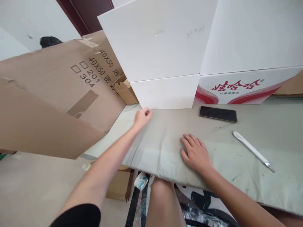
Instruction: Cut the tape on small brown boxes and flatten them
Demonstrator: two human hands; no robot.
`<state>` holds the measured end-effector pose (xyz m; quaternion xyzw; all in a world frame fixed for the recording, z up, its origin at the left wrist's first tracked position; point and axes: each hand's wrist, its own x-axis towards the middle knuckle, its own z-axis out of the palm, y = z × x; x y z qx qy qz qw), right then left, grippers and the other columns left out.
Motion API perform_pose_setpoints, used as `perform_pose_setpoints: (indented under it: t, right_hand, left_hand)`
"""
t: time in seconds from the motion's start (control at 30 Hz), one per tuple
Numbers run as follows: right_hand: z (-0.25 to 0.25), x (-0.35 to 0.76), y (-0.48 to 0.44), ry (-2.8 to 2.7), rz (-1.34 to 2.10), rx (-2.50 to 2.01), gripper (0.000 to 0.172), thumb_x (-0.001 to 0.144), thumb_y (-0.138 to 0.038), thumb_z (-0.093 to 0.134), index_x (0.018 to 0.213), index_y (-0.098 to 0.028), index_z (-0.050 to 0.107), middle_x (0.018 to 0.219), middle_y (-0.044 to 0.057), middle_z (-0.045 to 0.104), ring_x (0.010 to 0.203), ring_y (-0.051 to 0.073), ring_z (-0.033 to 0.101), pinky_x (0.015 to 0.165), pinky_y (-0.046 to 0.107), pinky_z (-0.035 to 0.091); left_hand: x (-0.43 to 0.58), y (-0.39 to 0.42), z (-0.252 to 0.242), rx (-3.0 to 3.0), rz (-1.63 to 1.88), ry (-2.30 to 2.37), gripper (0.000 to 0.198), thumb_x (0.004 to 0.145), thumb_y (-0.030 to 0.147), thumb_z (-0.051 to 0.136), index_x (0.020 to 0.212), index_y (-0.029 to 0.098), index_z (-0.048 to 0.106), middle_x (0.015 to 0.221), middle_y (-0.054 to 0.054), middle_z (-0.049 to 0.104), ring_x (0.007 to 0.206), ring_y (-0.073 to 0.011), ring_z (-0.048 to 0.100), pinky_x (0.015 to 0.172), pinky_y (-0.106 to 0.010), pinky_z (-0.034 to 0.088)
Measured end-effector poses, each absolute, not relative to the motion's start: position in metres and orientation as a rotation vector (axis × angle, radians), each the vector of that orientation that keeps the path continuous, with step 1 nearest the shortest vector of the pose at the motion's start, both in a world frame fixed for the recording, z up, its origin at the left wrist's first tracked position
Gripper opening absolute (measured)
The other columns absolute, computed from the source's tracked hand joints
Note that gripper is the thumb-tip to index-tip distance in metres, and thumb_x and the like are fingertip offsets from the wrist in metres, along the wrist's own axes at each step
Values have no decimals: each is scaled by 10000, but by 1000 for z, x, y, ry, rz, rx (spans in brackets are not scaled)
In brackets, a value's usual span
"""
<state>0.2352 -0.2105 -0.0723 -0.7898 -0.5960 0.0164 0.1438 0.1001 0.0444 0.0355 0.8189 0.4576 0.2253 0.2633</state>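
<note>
My left hand [142, 117] reaches forward to the lower left corner of a white box [165, 91], its fingers curled closed at the box's bottom edge. What it grips, if anything, I cannot make out. My right hand [196, 153] lies flat and open on the pale grey-green cloth [165, 132] that covers the table, holding nothing. A second white panel [151, 41] leans above the box.
A large brown cardboard sheet [47, 101] stands at the left. A white carton with red print [239, 88] sits behind a black phone [218, 113]. A white utility knife [253, 151] lies at the right. My knee [163, 201] shows below the table edge.
</note>
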Motion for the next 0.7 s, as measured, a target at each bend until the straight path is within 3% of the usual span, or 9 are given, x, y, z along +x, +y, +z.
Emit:
perform_pose_setpoints:
  t: [0.13, 0.23, 0.3, 0.37, 0.47, 0.57, 0.7]
  right_hand:
    - [-72, 236, -208, -1722, -3, -2252, 452, 993, -304, 449, 1375, -172, 650, 1521, 105, 597, 1449, 320, 498, 1179, 505, 368]
    - [-72, 236, -207, -1710, -41, -2230, 428, 986, -291, 460, 1342, -182, 671, 1498, 99, 620, 1430, 317, 514, 1162, 488, 373]
    - [-71, 237, -207, -1703, -51, -2220, 416, 978, -282, 472, 1326, -187, 679, 1485, 99, 630, 1416, 315, 524, 1155, 481, 371]
    - [-70, 237, -206, -1698, -51, -2218, 408, 973, -278, 479, 1316, -191, 683, 1479, 100, 634, 1414, 312, 523, 1155, 476, 365]
    - [-69, 237, -206, -1693, -47, -2223, 404, 975, -283, 477, 1313, -192, 680, 1477, 101, 636, 1416, 309, 518, 1157, 471, 359]
    - [-68, 237, -206, -1698, -18, -2224, 405, 985, -292, 462, 1311, -183, 675, 1486, 105, 628, 1425, 311, 509, 1164, 470, 358]
    - [-63, 238, -207, -1700, 86, -2229, 424, 980, -290, 448, 1328, -166, 655, 1511, 130, 598, 1452, 327, 473, 1187, 493, 344]
  left_hand:
    - [93, 136, 95, 2411, 731, 1484, 25, 795, 163, 620, 797, 172, 643, 946, -87, 703, 983, -261, 607, 998, -419, 434]
    - [84, 180, 122, 2423, 926, 1730, 384, 846, 138, 577, 1222, 91, 637, 1410, -172, 587, 1217, -311, 556, 1134, -532, 354]
    - [81, 198, 128, 2464, 815, 1813, 651, 752, 77, 639, 1395, 110, 549, 1526, -143, 525, 1258, -297, 549, 1151, -522, 373]
    - [81, 208, 128, 2451, 638, 1799, 675, 659, 12, 645, 1326, 104, 590, 1405, -132, 638, 1191, -286, 584, 1112, -504, 425]
    - [84, 205, 122, 2402, 662, 1771, 480, 637, 1, 595, 1104, 86, 667, 1153, -145, 739, 1012, -273, 620, 1002, -447, 491]
    - [80, 190, 118, 2335, 870, 1764, 376, 636, 18, 567, 983, 109, 681, 988, -127, 747, 890, -259, 595, 904, -396, 503]
    - [55, 160, 118, 2191, 1177, 1745, 388, 576, -45, 540, 876, 171, 660, 667, 8, 644, 704, -205, 496, 858, -371, 483]
